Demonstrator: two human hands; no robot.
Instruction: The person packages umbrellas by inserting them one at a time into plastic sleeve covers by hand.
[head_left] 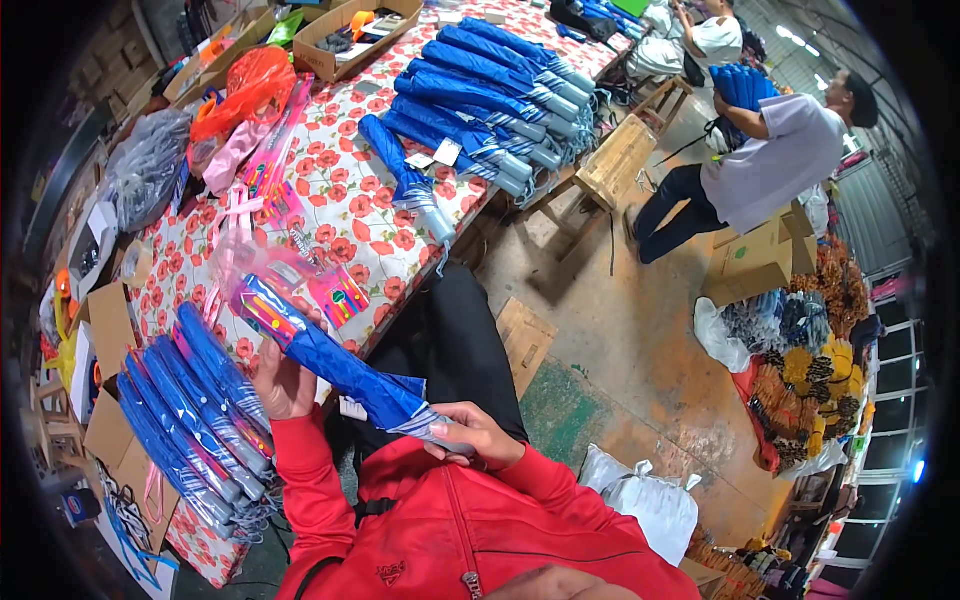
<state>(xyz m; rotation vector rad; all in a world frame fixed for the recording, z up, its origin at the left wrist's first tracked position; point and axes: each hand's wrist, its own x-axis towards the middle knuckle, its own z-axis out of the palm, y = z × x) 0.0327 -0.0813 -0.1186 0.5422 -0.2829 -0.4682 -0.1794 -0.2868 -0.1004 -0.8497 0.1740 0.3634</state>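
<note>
A folded blue umbrella (345,372) lies slantwise in front of my red jacket, its grey handle end toward me. My right hand (475,435) is closed round that handle end. At the other end my left hand (285,380) supports the umbrella, thumb and fingers about it. A clear plastic sleeve with pink and coloured print (262,305) covers that far tip. A small white tag hangs below the umbrella. On the left lies a pile of sleeved blue umbrellas (195,410); farther off, a stack of bare blue umbrellas (480,85) fills the table's far part.
A poppy-patterned cloth covers the table (345,215). Flat printed sleeves (335,295), an orange bag (245,95) and an open carton (350,40) rest on it. A wooden bench (615,165) stands beyond. Right of it, a person (765,150) carries blue umbrellas. White sacks (640,495) lie right of me.
</note>
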